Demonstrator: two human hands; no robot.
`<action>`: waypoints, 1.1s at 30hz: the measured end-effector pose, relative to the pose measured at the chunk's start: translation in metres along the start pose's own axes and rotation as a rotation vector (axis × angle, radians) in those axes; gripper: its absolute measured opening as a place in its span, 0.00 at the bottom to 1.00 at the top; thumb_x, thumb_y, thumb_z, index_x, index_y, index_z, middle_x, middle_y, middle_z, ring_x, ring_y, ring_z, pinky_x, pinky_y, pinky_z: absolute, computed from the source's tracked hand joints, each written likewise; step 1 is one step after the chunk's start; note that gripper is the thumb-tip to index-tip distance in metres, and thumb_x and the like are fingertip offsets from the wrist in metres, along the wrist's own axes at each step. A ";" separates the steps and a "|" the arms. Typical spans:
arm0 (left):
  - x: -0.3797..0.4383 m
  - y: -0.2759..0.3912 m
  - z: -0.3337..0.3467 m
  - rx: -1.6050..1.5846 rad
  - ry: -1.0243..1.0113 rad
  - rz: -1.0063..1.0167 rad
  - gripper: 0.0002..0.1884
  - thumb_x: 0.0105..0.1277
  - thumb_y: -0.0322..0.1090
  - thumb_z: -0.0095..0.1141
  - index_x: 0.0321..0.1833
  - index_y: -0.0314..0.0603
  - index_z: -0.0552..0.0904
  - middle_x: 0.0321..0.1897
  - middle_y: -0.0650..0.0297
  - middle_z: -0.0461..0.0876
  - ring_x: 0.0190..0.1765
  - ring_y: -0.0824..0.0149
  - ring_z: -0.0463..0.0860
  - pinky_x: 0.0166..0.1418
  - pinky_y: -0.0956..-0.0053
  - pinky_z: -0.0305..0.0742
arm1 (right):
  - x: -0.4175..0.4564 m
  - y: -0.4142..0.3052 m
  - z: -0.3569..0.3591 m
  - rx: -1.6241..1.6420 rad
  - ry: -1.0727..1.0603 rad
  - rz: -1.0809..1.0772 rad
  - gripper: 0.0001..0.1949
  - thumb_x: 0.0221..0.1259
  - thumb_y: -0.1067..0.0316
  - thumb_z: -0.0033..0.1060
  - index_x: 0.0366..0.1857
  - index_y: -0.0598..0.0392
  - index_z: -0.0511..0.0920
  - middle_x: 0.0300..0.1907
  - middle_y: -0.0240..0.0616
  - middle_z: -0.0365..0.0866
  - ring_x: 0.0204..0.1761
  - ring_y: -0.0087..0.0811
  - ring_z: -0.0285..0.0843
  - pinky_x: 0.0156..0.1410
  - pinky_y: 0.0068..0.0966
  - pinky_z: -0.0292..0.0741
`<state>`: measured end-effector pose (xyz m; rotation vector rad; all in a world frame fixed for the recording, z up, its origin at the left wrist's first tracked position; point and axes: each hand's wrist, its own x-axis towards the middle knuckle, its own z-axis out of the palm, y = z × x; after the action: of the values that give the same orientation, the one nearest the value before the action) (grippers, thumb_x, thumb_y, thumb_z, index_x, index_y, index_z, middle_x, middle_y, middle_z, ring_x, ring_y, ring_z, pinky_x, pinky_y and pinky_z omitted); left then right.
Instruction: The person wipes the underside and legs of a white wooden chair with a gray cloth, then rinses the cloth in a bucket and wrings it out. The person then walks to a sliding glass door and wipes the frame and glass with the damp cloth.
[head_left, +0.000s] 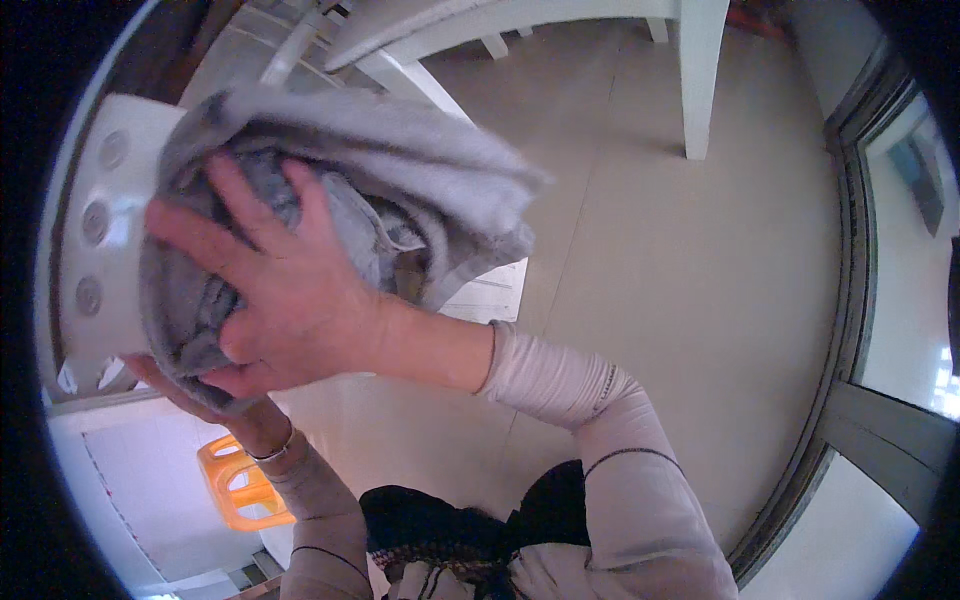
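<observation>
A grey, towel-like cloth (450, 165), crumpled and folded, is held up in front of me on the left. My right hand (300, 292) lies over its near side, fingers spread and pressed into the folds. From below and behind, my left hand (176, 394) supports the lower edge; most of its fingers are hidden by the cloth. Part of the cloth is blurred. Just beyond its left edge is a white panel (124, 169) with three round marks, and I cannot tell whether the cloth touches it.
A white table leg (697, 90) stands on the beige tiled floor (675, 262) at the top. Below my left hand is an orange plastic stool (244, 491). A grey door frame (847, 300) with glass panes runs along the right.
</observation>
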<state>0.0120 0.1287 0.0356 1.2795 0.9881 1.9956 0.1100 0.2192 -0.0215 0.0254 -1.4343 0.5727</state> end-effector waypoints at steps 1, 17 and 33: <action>0.001 -0.015 0.011 0.276 0.302 0.149 0.35 0.68 0.60 0.32 0.71 0.45 0.49 0.69 0.56 0.54 0.69 0.52 0.54 0.73 0.54 0.46 | -0.012 0.007 -0.001 0.017 -0.039 0.064 0.12 0.20 0.55 0.67 0.16 0.44 0.79 0.65 0.47 0.57 0.64 0.62 0.51 0.54 0.61 0.54; 0.008 -0.030 -0.063 1.372 0.394 0.814 0.31 0.69 0.58 0.30 0.65 0.41 0.57 0.61 0.56 0.56 0.64 0.59 0.59 0.67 0.60 0.55 | -0.301 0.072 -0.018 -0.318 -0.063 1.285 0.20 0.49 0.73 0.49 0.49 0.68 0.68 0.64 0.66 0.50 0.66 0.63 0.47 0.69 0.42 0.55; -0.009 0.005 -0.039 0.660 0.337 0.504 0.23 0.66 0.40 0.46 0.61 0.39 0.61 0.51 0.58 0.67 0.50 0.65 0.70 0.51 0.70 0.67 | 0.003 -0.012 0.039 -0.406 -0.220 -0.251 0.22 0.43 0.57 0.66 0.41 0.59 0.76 0.63 0.69 0.51 0.63 0.66 0.50 0.64 0.54 0.50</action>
<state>-0.0208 0.1073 0.0247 1.6913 1.7277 2.4213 0.0787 0.1962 -0.0088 -0.0545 -1.7092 0.0672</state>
